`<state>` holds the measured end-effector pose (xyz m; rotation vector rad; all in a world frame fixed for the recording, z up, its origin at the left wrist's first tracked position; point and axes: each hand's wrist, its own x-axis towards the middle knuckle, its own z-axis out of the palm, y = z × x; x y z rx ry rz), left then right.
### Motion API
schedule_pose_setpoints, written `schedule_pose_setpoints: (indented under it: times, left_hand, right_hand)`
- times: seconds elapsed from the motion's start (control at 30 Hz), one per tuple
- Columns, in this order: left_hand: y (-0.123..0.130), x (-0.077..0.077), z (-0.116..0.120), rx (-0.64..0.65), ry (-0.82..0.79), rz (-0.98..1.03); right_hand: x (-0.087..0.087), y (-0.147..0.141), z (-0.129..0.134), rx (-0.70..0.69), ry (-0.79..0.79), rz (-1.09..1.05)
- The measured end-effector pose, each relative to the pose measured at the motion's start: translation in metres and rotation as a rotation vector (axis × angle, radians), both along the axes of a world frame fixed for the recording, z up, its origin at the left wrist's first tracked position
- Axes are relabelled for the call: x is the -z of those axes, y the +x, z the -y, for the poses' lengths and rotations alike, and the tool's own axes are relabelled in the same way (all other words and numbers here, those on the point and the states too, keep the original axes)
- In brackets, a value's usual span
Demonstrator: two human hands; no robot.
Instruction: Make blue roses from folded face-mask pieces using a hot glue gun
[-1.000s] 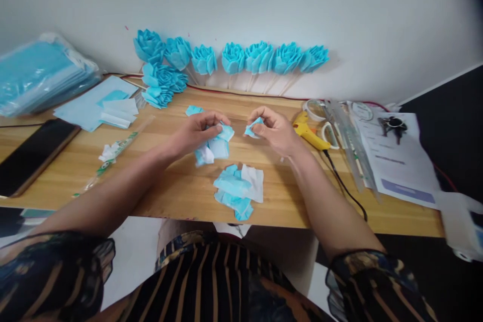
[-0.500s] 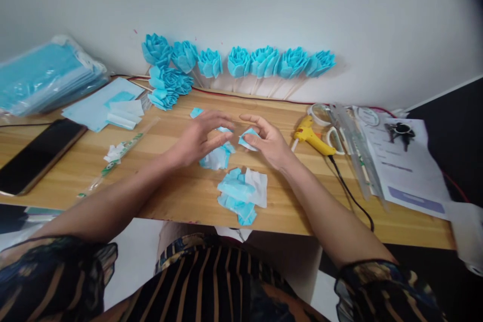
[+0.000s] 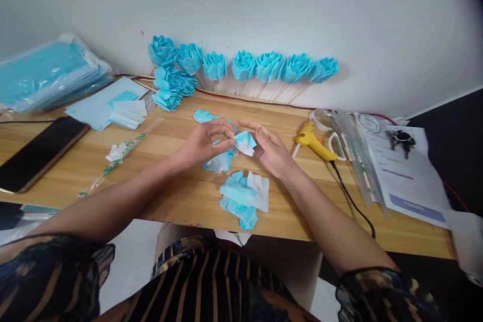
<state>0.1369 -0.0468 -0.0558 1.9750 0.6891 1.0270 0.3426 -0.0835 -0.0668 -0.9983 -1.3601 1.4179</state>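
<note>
A small blue-and-white fabric petal (image 3: 245,143) is between my hands over the desk. My left hand (image 3: 211,142) pinches its left corner between thumb and fingertips. At its right edge, my right hand (image 3: 270,150) grips it too, with the index finger reaching out above; part of that grip is hidden. Beneath and behind the left hand lie more blue petals (image 3: 219,162). A loose pile of blue and white pieces (image 3: 241,191) rests nearer the desk's front edge.
Several blue fabric roses (image 3: 269,65) on sticks lean against the wall. On the right lie a yellow glue gun (image 3: 315,142), tape, clear sticks, keys (image 3: 402,140) and a printed sheet (image 3: 407,176). A phone (image 3: 41,153), flat sheets (image 3: 103,105) and a bagged blue stack (image 3: 49,75) occupy the left.
My left hand has come right and taken the petal's left corner. The right hand has turned, and the petal now shows more of its white side. The view has shifted slightly.
</note>
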Motion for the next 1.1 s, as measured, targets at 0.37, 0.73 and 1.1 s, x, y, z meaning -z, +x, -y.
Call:
schedule_pose_setpoints:
  times: [0.37, 0.73, 1.1]
  left_hand:
    - [0.0, 0.004, -0.004, -0.036, -0.009, -0.035]
    - [0.0, -0.005, 0.005, -0.122, 0.045, -0.11]
    - [0.004, 0.007, 0.004, -0.188, 0.166, -0.165]
  right_hand:
    - [0.004, 0.002, -0.003, 0.109, 0.165, 0.128]
    - [0.0, -0.005, 0.002, 0.191, 0.252, 0.263]
    - [0.0, -0.005, 0.005, 0.238, 0.261, 0.316]
